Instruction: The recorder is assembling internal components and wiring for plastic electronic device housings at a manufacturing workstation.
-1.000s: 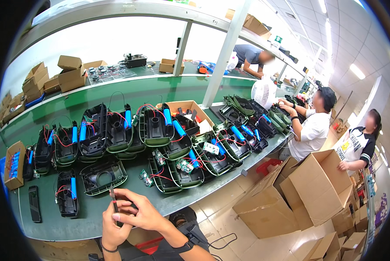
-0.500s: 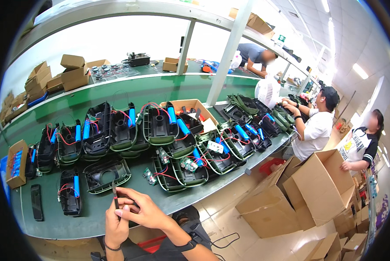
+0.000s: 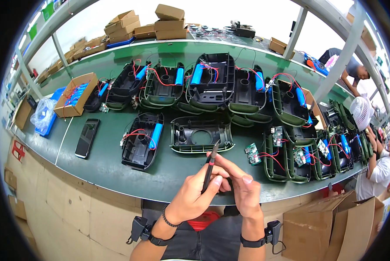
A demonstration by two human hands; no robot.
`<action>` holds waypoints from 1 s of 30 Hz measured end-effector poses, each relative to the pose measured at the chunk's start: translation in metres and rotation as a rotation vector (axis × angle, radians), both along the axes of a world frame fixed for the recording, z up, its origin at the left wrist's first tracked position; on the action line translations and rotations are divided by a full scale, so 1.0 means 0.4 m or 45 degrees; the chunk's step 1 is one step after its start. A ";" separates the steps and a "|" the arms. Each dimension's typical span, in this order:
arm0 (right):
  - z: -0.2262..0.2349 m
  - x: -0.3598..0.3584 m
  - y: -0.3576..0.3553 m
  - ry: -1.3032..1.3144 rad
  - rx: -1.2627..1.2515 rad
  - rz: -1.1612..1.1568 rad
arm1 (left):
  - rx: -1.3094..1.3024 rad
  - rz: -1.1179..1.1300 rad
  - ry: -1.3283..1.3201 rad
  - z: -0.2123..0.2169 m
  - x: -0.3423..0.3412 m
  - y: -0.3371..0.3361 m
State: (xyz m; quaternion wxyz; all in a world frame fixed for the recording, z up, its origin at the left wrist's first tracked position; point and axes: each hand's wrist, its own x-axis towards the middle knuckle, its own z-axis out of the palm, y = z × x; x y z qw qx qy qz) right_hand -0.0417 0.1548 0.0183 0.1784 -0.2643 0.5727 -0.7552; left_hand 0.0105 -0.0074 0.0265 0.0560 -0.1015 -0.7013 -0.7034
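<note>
My left hand is closed round a slim black pen-like tool with a red band and a dark, narrow tip pointing up and away. My right hand is close beside it, index finger stretched toward the tool and other fingers loosely bent; I see nothing held in it. Just beyond the hands lies a dark green-rimmed housing shell with a round opening and no battery. Left of it is another shell with a blue battery cell and red wires.
Several wired housings stand in a row behind. Green circuit boards hang on wires at the right. A black phone lies left, near a cardboard box of blue cells. Large cartons stand at right; co-workers are farther along the bench.
The view has swung left, bringing the phone and box of cells further into it. My hands have turned more upright, the right drawing slightly away from the left, which keeps the tool.
</note>
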 end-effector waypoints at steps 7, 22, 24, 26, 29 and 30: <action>-0.018 0.004 0.033 -0.049 -0.026 -0.074 | 0.025 -0.095 -0.009 -0.007 -0.004 0.024; -0.008 -0.002 0.011 -0.025 -0.013 -0.074 | -0.067 -0.010 0.062 -0.013 -0.011 0.030; -0.007 -0.002 0.012 -0.074 -0.085 -0.036 | -0.056 -0.008 0.057 -0.002 -0.009 0.027; -0.002 -0.005 0.009 0.093 0.073 -0.039 | -0.378 -0.009 0.025 0.007 -0.003 0.011; 0.029 0.010 0.005 0.119 0.286 -0.059 | -0.258 0.030 0.159 0.007 -0.005 0.023; 0.021 0.011 0.000 0.145 0.237 -0.103 | -0.251 0.017 0.150 0.004 -0.004 0.020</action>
